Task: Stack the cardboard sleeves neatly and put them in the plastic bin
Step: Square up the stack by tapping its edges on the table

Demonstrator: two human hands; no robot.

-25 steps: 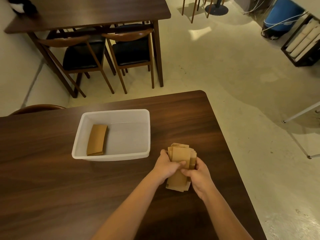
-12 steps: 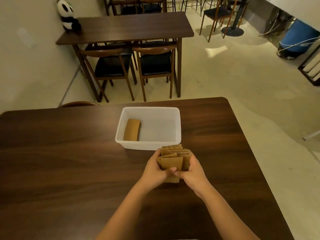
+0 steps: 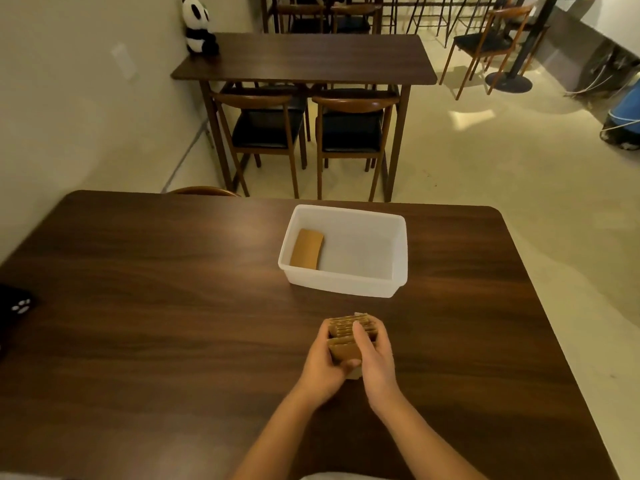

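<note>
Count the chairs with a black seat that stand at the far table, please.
2. The left chair and the right chair stand side by side, pushed under the far table. Others on its far side may be hidden.

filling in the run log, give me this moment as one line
phase: squaring stack | left hand + right hand: gripping sleeve stack over table | plastic bin: one sleeve inside, left end | stack not yet binned
</note>
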